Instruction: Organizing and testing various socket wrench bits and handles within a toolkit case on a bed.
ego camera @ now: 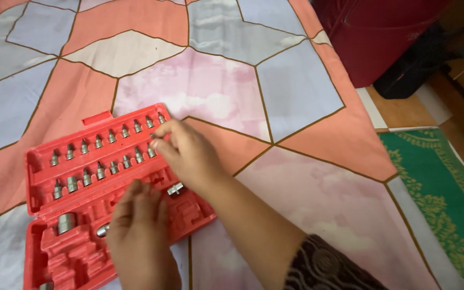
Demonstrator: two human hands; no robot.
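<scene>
Right hand (186, 153) of mine is pinched at the fingertips on a small silver bit (153, 140) at the right end of the bit rows, inside the red plastic socket set case (89, 201); the bit sits just under my thumb and forefinger, half hidden by them. To handle it well, I judge I should keep it upright over its slot and press straight down, not at a slant, so it does not jam against its neighbours in the row of bits (106, 138). Left hand (140, 231) lies flat, fingers loosely spread and holding nothing, on the lower middle of the case, steadying it so the tray does not slide on the cloth. Just beside my right wrist a short silver adapter (175, 188) lies loose in a recess, and a larger socket (66, 222) stands lower left, near my left hand. All of this rests on a bed under a patterned bedsheet (275, 70) of pink, orange and blue shapes. Off the bed's right edge is a green mat (439, 198), and a dark red bag (377, 37) stands beyond.
</scene>
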